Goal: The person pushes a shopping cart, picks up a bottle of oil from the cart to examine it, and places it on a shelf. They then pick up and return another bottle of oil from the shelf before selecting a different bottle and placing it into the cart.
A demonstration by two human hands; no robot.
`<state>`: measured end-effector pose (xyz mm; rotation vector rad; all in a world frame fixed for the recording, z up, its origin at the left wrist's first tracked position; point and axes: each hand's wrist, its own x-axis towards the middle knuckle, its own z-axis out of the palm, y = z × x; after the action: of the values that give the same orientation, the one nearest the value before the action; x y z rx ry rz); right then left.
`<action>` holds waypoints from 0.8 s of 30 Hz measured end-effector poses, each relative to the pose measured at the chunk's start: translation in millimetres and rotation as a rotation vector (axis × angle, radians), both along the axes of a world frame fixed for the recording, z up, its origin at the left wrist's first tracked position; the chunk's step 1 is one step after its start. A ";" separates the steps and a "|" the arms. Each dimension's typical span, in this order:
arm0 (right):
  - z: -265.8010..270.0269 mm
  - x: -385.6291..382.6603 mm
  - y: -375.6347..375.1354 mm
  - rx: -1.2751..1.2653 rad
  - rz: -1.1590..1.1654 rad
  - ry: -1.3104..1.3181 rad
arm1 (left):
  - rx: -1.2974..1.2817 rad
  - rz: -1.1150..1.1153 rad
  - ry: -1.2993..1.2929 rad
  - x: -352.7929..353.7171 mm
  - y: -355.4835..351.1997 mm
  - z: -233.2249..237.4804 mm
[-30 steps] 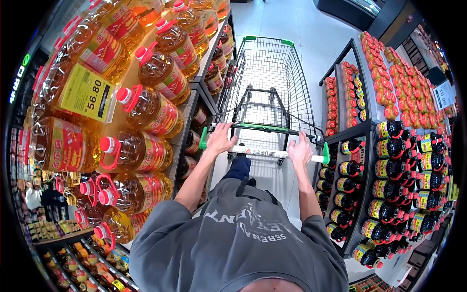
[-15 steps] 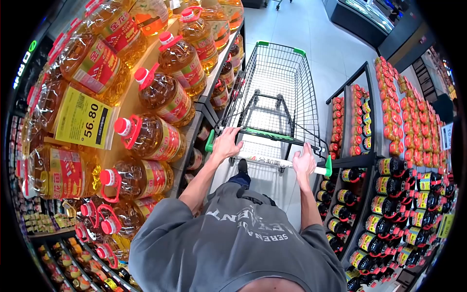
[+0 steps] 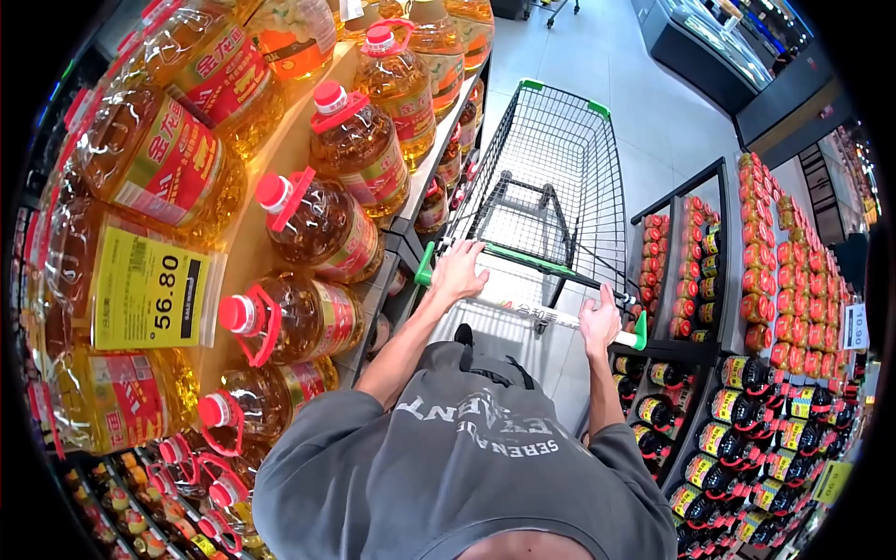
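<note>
A wire shopping cart [image 3: 602, 154] with green corner pieces stands in front of me, its basket holding nothing I can see. Its white handle bar [image 3: 527, 313] has green end caps and printed lettering. Near the bar's left end, my left hand [image 3: 459, 272] is closed over it, thumb out along the bar. My right hand [image 3: 599, 320] grips the bar towards the right end cap. The undersides of both hands are hidden.
Large cooking oil bottles [image 3: 350, 229] with red caps crowd the shelf at left, by a yellow price tag [image 3: 152, 289]. At right stand red-lidded jars [image 3: 756, 252] and dark bottles [image 3: 714, 439]. Floor tiles [image 3: 635, 103] stretch ahead towards a freezer case [image 3: 700, 56].
The shelves at left have slid lower and closer in view as the cart and I advance along the aisle. The cart sits slightly further right in view. Both hands stay on the bar.
</note>
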<state>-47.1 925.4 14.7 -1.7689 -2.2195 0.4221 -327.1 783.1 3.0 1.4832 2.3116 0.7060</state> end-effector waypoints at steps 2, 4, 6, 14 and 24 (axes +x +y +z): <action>-2.9 -5.2 12.7 0.028 0.019 0.011 | -0.019 -0.009 -0.018 -7.5 12.3 1.2; -1.1 -12.2 23.6 0.030 0.019 0.007 | 0.028 -0.009 -0.002 -14.5 23.6 -4.6; -3.2 -18.4 36.2 0.048 0.032 0.013 | 0.016 -0.016 -0.015 -21.9 34.7 -6.6; -4.7 -41.1 78.4 0.005 0.029 -0.011 | -0.027 0.015 -0.035 -41.5 75.8 1.7; -15.4 -55.9 135.6 0.010 0.114 0.018 | 0.036 0.019 -0.039 -63.0 127.7 -7.4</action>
<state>-103.0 1061.0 -0.7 -1.6327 -2.3127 0.4490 -390.1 910.8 -4.4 1.4513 2.2982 0.7795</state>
